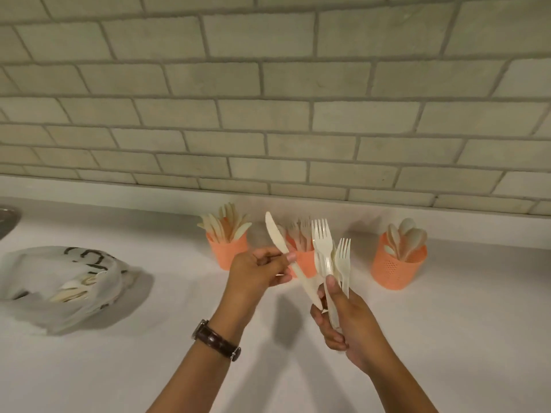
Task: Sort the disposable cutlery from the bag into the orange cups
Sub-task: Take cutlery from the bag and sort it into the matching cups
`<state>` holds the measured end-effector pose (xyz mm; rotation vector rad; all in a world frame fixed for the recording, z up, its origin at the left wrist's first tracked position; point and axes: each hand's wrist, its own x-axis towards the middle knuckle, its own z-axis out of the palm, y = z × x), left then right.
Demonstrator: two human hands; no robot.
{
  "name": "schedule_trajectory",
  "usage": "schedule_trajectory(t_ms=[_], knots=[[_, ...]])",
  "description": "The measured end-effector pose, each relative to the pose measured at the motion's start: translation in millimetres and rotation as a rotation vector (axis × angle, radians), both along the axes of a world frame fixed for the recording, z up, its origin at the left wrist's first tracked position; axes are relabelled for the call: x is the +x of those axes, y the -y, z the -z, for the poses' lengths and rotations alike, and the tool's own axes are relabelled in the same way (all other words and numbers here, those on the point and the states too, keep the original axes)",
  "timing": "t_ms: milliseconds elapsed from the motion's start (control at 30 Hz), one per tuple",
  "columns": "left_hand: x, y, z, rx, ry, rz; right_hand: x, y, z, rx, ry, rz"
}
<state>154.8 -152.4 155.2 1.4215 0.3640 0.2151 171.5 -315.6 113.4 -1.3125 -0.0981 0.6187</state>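
Three orange cups stand in a row near the wall: the left cup (228,254) holds knives, the middle cup (304,262) holds forks, the right cup (396,268) holds spoons. My left hand (258,271) pinches a cream plastic knife (278,241) by its middle, blade up. My right hand (346,320) grips a bunch of forks (326,248) by their handles, tines up; the knife's handle end reaches down to its fingers. Both hands hover in front of the middle cup. A white plastic bag (64,284) with more cutlery lies at the left.
The white counter (149,353) runs along a grey brick-tiled wall (268,99). A metal sink rim (7,219) shows at the far left edge. I wear a brown watch (216,341) on my left wrist.
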Motion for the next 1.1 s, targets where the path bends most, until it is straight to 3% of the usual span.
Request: schedule_trajectory(t_ms=[133, 267, 367, 467, 600, 767, 967, 1100], knots=[[8, -72, -5, 0.009, 0.097, -0.293, 3, -10, 5, -0.018, -0.057, 0.018], [32, -130, 16, 0.23, 0.086, -0.477, 1, -16, 6, -0.007, -0.123, 0.01], [51, -141, 37, 0.435, 0.03, -0.488, -1, -16, 4, 0.037, -0.171, -0.011], [61, -142, 64, 0.686, -0.176, -0.458, -2, -16, 2, 0.084, -0.184, -0.015], [57, -135, 73, 0.802, -0.233, -0.471, -3, -14, 0, 0.111, -0.153, 0.008], [32, -83, 40, 0.664, -0.035, -0.504, -5, -9, 0, 0.09, -0.061, 0.066], [-9, 14, 18, 0.263, -0.041, -0.003, -9, -5, 1, -0.009, 0.047, 0.14], [-16, 40, 21, 0.108, -0.061, 0.073, -16, -3, 2, -0.064, 0.099, 0.112]])
